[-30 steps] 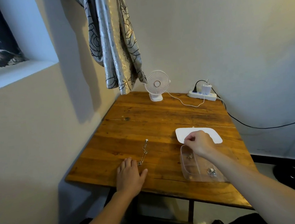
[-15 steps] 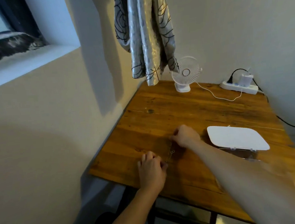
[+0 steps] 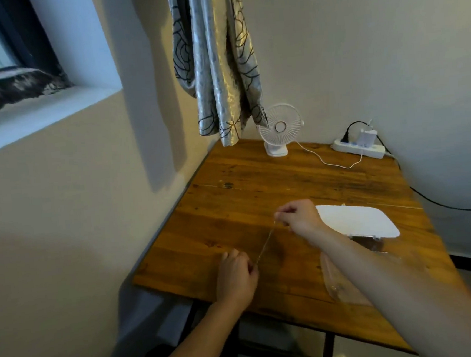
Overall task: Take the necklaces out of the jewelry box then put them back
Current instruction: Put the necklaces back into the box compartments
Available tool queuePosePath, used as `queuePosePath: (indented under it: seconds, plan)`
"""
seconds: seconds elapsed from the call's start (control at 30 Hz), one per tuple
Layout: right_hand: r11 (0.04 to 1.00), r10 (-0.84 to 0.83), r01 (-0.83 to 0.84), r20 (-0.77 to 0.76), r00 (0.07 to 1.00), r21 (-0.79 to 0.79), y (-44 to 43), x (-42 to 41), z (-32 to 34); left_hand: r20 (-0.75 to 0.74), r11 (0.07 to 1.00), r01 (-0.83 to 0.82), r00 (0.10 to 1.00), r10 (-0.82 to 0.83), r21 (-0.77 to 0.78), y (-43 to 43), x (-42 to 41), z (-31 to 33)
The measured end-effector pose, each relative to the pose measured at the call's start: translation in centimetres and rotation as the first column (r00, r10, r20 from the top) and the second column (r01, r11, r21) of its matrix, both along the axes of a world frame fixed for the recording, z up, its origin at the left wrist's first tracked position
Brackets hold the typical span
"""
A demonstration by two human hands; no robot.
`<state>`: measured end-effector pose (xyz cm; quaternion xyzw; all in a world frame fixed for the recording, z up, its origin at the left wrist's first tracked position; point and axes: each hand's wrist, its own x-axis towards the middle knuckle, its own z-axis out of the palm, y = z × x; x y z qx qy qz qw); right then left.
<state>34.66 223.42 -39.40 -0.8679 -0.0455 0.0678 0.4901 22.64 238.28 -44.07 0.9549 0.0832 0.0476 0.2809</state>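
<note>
Both hands now pinch a necklace (image 3: 265,243), lifted taut over the table (image 3: 285,185): left hand (image 3: 236,277) near, right hand (image 3: 299,218) far. The box (image 3: 346,279) sits open at right, so returning it probably follows.

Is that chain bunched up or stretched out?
Stretched out: the necklace runs in a straight line between the right hand and the left hand, each pinching one end.

No readable text, label, brand, number or sign found. Fan (image 3: 280,127), power strip (image 3: 358,148) and white lid (image 3: 359,222) seen blank at this resolution; curtain (image 3: 216,61) printed with line pattern only, no lettering.
</note>
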Motion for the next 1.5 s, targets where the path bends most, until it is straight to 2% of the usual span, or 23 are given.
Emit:
queuePosePath:
  seconds: [0.13, 0.3, 0.57, 0.73, 0.87, 0.93, 1.0, 1.23, 1.37, 1.5]
  plan:
    - [0.99, -0.037, 0.034, 0.024, 0.999, 0.137, -3.0, -2.8, 4.1, 0.004, 0.963, 0.01, 1.0, -0.009, -0.269, -1.7, -0.7, 2.1]
    - [0.962, -0.115, 0.096, 0.062, 0.991, 0.256, -7.7, -5.5, 8.6, 0.017, 0.863, 0.044, 0.999, -0.04, -0.503, -5.5, -1.4, 4.7]
    - [0.924, -0.274, 0.233, 0.101, 0.956, 0.303, -17.0, -8.7, 12.0, 0.02, 0.784, 0.297, 0.94, -0.341, -0.546, -15.2, -3.3, 7.2]
    - [0.903, -0.39, 0.364, 0.078, 0.917, 0.23, -23.3, -9.3, 9.9, 0.06, 0.808, 0.403, 0.906, -0.42, -0.429, -21.1, -4.9, 6.2]
    - [0.892, -0.448, 0.442, 0.056, 0.892, 0.1, -27.1, -8.9, 6.2, 0.1, 0.842, 0.531, 0.846, -0.523, -0.09, -24.8, -5.5, 4.4]
    - [0.896, -0.445, 0.444, 0.049, 0.894, 0.023, -28.4, -8.3, 4.0, 0.083, 0.816, 0.576, 0.812, -0.578, 0.044, -26.2, -5.6, 3.8]
    - [0.905, -0.418, 0.42, 0.04, 0.908, -0.065, -29.1, -7.6, 1.9, 0.06, 0.777, 0.62, 0.776, -0.627, 0.107, -27.0, -5.4, 3.1]
    - [0.916, -0.267, 0.256, 0.007, 0.964, -0.308, -28.7, -4.9, -2.1, 0.048, 0.691, 0.705, 0.694, -0.719, 0.16, -27.2, -3.9, 1.4]
    - [0.889, -0.204, 0.197, 0.028, 0.979, -0.413, -28.3, -3.9, -3.0, 0.063, 0.706, 0.683, 0.709, -0.702, 0.188, -27.0, -3.6, 0.6]
    - [0.879, -0.192, 0.193, 0.045, 0.98, -0.437, -28.4, -3.6, -3.3, 0.059, 0.721, 0.681, 0.72, -0.691, 0.126, -26.9, -3.4, 0.4]
